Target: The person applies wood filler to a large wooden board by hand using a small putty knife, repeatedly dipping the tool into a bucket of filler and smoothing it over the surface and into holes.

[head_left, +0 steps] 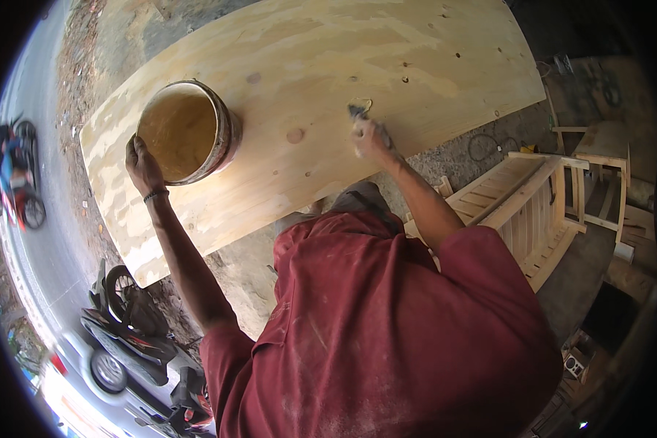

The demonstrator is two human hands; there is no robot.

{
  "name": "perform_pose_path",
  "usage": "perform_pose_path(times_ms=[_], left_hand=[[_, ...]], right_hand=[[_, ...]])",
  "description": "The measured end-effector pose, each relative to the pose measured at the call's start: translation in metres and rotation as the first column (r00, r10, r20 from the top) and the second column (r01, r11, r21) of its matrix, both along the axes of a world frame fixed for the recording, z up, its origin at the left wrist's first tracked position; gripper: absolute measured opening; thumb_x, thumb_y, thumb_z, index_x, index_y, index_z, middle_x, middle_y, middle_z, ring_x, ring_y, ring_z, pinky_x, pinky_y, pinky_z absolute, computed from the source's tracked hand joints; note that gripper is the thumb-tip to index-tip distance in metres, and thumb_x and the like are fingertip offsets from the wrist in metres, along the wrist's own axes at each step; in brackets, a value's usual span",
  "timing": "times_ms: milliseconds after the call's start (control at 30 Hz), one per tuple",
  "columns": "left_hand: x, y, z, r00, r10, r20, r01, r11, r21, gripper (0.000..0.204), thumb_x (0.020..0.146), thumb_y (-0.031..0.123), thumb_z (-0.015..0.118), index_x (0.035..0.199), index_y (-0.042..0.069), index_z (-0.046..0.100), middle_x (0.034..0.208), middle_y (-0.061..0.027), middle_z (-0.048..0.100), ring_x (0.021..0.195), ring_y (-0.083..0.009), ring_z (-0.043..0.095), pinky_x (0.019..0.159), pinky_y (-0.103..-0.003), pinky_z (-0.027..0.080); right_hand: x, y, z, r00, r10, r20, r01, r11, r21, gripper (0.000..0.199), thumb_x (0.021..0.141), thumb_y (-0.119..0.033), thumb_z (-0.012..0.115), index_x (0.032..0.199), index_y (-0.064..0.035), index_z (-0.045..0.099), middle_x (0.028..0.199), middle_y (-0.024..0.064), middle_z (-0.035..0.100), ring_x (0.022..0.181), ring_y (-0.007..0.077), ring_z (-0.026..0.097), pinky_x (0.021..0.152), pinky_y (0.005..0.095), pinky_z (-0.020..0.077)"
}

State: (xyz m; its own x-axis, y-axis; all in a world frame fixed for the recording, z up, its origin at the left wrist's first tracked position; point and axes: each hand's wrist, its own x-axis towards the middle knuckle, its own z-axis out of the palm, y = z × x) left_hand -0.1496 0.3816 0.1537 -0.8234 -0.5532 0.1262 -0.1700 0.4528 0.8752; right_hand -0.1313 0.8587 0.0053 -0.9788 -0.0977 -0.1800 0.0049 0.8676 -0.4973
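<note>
A large pale wooden board (270, 182) lies in front of me, with knots and smeared yellowish patches on it. On its left part stands a round bucket (230, 135), its inside coated with tan paste. My left hand (144, 166) is closed over the bucket's left rim, the thumb side hidden from sight. Right of the bucket, my right hand (371, 139) grips a putty knife (357, 111) with a dark blade. The blade touches the board beside a small fresh smear of yellowish filler (362, 104). Motion blurs the right hand a little.
A slatted wooden bench frame (518, 201) stands to my right, with a wooden stool-like frame (606, 146) beyond it. Parked at lower left are a dark motorcycle (128, 328) and a car (106, 372). On the road at left a rider passes on a red motorcycle (22, 182).
</note>
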Motion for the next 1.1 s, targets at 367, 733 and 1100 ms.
perform_pose_path(times_ms=[367, 733, 1100], left_hand=[[-0.001, -0.008, -0.011, 1.000, 0.014, -0.013, -0.014, 0.999, -0.031, 0.038, 0.101, 0.025, 0.042, 0.116, -0.002, 0.063, 0.105, -0.0136, 0.068, 0.094, -0.0214, 0.062, 0.086, -0.032, 0.047], [-0.002, -0.002, -0.004, 1.000, 0.021, 0.005, -0.021, 1.000, 0.001, 0.037, 0.101, 0.024, 0.042, 0.117, -0.003, 0.062, 0.104, -0.0131, 0.068, 0.094, -0.0204, 0.061, 0.086, -0.032, 0.046], [-0.004, -0.013, -0.013, 1.000, -0.005, 0.023, 0.006, 0.999, -0.049, 0.038, 0.101, 0.025, 0.042, 0.118, -0.003, 0.062, 0.105, -0.0147, 0.068, 0.094, -0.0223, 0.062, 0.086, -0.033, 0.047]], right_hand=[[-0.012, 0.000, 0.043, 0.995, -0.052, 0.090, 0.043, 0.994, 0.096, 0.029, 0.076, -0.031, 0.067, 0.073, -0.0024, 0.066, 0.062, 0.0137, 0.064, 0.055, 0.0224, 0.063, 0.058, 0.0371, 0.0515], [-0.037, -0.024, 0.027, 0.971, 0.106, 0.214, -0.091, 0.993, -0.080, 0.030, 0.080, -0.028, 0.070, 0.081, 0.0018, 0.068, 0.059, 0.0111, 0.064, 0.054, 0.0154, 0.064, 0.046, 0.0294, 0.0520], [-0.134, 0.133, 0.078, 0.818, -0.483, 0.313, 0.528, 0.845, -0.077, 0.034, 0.088, -0.034, 0.065, 0.088, -0.0001, 0.069, 0.068, 0.0095, 0.067, 0.051, 0.0140, 0.063, 0.046, 0.0265, 0.0513]])
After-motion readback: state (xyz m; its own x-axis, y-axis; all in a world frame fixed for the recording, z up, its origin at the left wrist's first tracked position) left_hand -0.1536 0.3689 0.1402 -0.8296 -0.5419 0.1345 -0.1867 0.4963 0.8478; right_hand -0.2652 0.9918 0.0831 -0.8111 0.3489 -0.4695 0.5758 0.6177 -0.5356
